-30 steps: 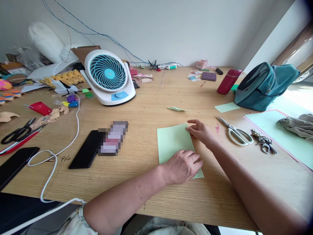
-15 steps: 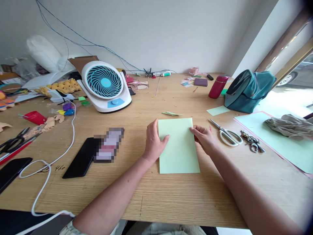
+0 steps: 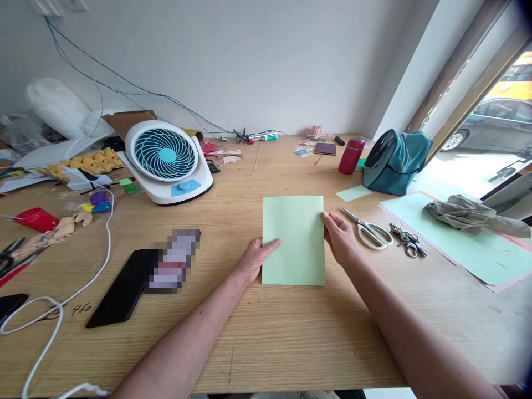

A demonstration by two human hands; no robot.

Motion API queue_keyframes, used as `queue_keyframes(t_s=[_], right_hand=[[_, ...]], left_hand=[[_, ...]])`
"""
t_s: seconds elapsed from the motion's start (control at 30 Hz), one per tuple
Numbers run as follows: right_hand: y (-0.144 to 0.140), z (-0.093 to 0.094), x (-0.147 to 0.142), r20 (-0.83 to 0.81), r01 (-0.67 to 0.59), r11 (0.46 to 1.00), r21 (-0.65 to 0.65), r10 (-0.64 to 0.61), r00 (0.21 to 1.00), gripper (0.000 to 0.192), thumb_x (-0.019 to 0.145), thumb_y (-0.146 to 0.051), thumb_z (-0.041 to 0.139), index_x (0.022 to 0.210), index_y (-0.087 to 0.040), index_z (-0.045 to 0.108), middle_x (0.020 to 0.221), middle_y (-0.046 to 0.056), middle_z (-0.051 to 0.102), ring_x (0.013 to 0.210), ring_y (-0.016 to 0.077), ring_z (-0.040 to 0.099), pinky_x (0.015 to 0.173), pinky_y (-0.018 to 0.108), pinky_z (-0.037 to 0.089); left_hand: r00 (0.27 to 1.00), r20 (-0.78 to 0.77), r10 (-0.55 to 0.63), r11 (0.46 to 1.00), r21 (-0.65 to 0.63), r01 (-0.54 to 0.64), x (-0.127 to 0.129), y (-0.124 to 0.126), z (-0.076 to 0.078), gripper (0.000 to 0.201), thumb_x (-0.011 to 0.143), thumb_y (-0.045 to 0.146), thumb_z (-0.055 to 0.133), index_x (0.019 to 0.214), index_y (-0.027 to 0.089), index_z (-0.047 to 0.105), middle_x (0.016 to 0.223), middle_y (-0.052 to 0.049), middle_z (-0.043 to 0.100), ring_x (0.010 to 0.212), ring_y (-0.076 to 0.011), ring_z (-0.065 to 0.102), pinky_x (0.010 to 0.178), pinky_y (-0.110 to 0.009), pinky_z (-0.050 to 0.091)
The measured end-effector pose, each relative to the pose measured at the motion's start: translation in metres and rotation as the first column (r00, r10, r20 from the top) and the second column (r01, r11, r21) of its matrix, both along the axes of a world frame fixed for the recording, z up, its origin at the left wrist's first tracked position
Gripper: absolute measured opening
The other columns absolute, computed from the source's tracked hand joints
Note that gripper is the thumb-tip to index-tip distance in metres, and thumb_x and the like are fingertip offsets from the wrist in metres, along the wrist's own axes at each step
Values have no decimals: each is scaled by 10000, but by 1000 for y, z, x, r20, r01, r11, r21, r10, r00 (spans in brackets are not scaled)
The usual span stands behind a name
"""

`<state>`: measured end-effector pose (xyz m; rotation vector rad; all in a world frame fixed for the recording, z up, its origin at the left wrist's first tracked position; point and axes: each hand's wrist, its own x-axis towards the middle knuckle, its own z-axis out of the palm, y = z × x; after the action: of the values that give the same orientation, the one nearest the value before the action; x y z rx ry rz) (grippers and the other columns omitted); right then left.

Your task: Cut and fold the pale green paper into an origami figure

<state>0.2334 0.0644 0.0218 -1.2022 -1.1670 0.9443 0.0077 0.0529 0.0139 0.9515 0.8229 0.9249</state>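
Green paper (image 3: 297,233) pinched at side edges by left hand (image 3: 254,259) and right hand (image 3: 341,239), mid-frame; scissors (image 3: 364,225) parked center-right.

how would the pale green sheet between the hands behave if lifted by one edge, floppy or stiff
The pale green sheet looks thin and papery, so it is probably light. It lies flat between the hands without visible sag, suggesting some stiffness, though one-edge lifting might bend it. Its smooth-looking face could be slightly slippery.
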Motion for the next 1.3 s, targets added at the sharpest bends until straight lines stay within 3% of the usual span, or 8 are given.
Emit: queue_keyframes(t_s=[0.1,0.2,0.37,0.6,0.97,1.1,1.2,1.3], right_hand=[[3,8,22,252,48,999,3,-47,966,372,935,-527,428,945,-214,629,865,54,667,748,182,620,697,297,494],[5,11,54,783,281,959,23,-192,591,280,917,-375,454,1071,-222,631,1061,105,661,961,264,624,858,401,472],[7,-2,97,945,478,876,-63,-102,311,294,810,-294,551,994,-102,679,1083,267,595,1070,441,559,831,532,450],[11,-13,128,976,504,845,-177,84,201,412,809,-372,527,1051,-67,660,1037,263,636,1008,383,611,808,434,467],[12,-7,108,954,408,897,-172,47,298,421,833,-509,497,937,-139,667,894,202,690,884,368,643,667,415,464],[11,2,74,868,206,963,-175,52,493,421,887,-531,454,1020,-186,655,822,75,695,727,218,637,572,284,435],[4,9,49,523,-93,964,-249,215,825,427,819,-600,584,923,-196,673,772,44,649,648,182,565,522,268,378],[-4,12,30,213,-344,911,-228,392,895,428,813,-613,615,877,-194,664,702,18,586,621,160,523,529,266,375]], left_hand=[[996,30,84,996,1,-84,0,2,-3,428,676,420,826,977,130,735,946,-115,757,880,-261,703,821,-365,534],[985,77,156,988,-15,-155,-1,6,-7,421,687,415,820,993,141,730,976,-110,756,908,-263,702,826,-363,538],[957,145,250,967,-83,-240,-3,12,-9,454,667,391,833,1033,149,715,1093,-116,732,1073,-308,655,910,-400,527],[916,254,311,946,-173,-273,-12,22,-7,381,701,336,805,1039,191,706,1165,-95,709,1264,-360,529,1020,-468,471],[897,268,353,931,-197,-307,-24,31,-11,420,737,394,770,1094,208,646,1247,-107,663,1304,-341,496,1008,-475,481],[891,278,359,930,-193,-314,-31,35,-11,391,782,394,732,1104,195,634,1226,-90,675,1309,-355,480,1005,-472,475],[893,250,373,926,-165,-340,-35,38,-13,382,788,424,722,1076,187,636,1181,-89,696,1291,-374,492,1005,-477,469],[884,239,402,915,-144,-378,-39,42,-14,390,783,436,723,1073,189,639,1174,-95,700,1282,-365,506,1016,-466,468]])
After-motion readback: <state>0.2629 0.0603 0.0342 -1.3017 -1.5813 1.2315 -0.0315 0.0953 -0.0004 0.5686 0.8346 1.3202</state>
